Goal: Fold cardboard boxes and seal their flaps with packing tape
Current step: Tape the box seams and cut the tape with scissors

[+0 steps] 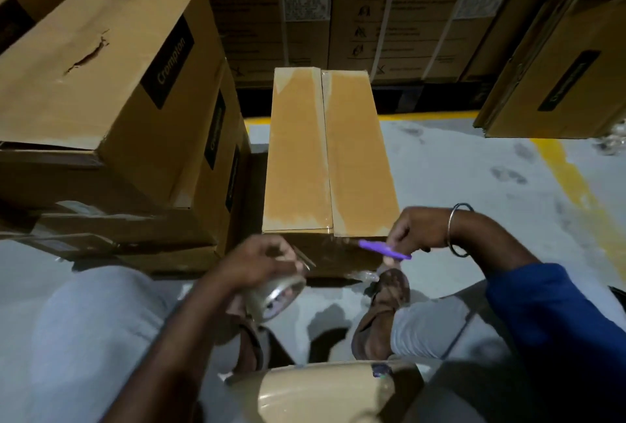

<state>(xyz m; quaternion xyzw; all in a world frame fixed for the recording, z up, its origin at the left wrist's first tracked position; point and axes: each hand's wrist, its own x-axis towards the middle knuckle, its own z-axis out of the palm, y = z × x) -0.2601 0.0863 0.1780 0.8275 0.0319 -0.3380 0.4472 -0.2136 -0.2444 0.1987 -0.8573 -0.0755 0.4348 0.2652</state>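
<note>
A long cardboard box [298, 151] lies on the floor in front of me, its two top flaps closed and a strip of clear tape running along the centre seam. Below the box's near edge, my left hand [261, 263] grips a roll of clear packing tape [276, 295]. A stretch of tape runs from the roll toward the box's near face. My right hand [416, 229] holds a purple cutter [384, 250] at the box's near right corner, its tip against the tape.
Stacked Crompton cartons [111, 84] stand close on the left, more cartons line the back and another carton [555, 60] at the right. Yellow floor lines [576, 192] mark the grey floor at right. A beige rounded object [325, 392] sits at the bottom edge between my knees.
</note>
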